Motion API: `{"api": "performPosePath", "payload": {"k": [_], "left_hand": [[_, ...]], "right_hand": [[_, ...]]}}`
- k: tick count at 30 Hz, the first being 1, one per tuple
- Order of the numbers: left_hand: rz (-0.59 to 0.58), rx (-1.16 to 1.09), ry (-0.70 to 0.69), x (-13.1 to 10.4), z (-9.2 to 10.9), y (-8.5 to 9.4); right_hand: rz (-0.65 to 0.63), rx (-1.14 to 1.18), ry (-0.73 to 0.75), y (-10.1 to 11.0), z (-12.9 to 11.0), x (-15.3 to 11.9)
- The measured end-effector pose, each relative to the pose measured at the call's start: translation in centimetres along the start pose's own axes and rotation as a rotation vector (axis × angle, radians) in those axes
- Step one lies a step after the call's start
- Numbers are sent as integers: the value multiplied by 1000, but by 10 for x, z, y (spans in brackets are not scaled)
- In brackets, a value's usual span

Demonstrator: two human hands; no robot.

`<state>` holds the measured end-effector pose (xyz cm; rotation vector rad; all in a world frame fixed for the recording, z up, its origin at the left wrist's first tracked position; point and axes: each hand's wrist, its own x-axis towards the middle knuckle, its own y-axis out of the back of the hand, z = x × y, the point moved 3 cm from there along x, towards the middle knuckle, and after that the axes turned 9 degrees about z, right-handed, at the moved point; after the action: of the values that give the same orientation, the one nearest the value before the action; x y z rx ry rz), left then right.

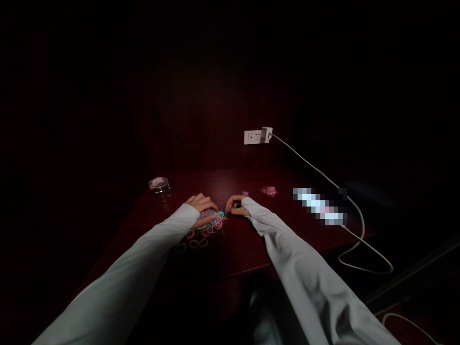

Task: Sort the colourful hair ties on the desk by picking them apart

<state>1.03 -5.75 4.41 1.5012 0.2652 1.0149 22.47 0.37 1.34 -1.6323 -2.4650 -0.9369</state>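
Observation:
A loose pile of small coloured elastic hair bands lies on the dark red table, with larger yellow and green rings at its near side. My left hand rests over the pile's far left part, thumb apart from the fingers, touching the bands. Just right of the pile, my right hand is curled with its fingertips drawn together; whatever sits between them is too small to make out. Beyond that hand lies a little purple-pink cluster, partly hidden by it. Farther right is a heap of pink bands.
A clear round jar with a lid stands at the table's left side. At right lies a bright blurred device, joined by a white cable to a charger in the wall socket. The cable loops past the table's edge.

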Motion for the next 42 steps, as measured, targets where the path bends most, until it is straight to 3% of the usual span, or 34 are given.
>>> {"api": "performPosePath", "payload": {"k": [11, 28, 42], "left_hand": [[-19, 23, -9, 0, 0, -2], [85, 38, 122, 3, -3, -2], [79, 15, 97, 3, 3, 4]], "right_hand": [[34, 147, -56, -1, -6, 1], [28, 135, -88, -2, -5, 1], [68, 47, -114, -9, -4, 5]]}}
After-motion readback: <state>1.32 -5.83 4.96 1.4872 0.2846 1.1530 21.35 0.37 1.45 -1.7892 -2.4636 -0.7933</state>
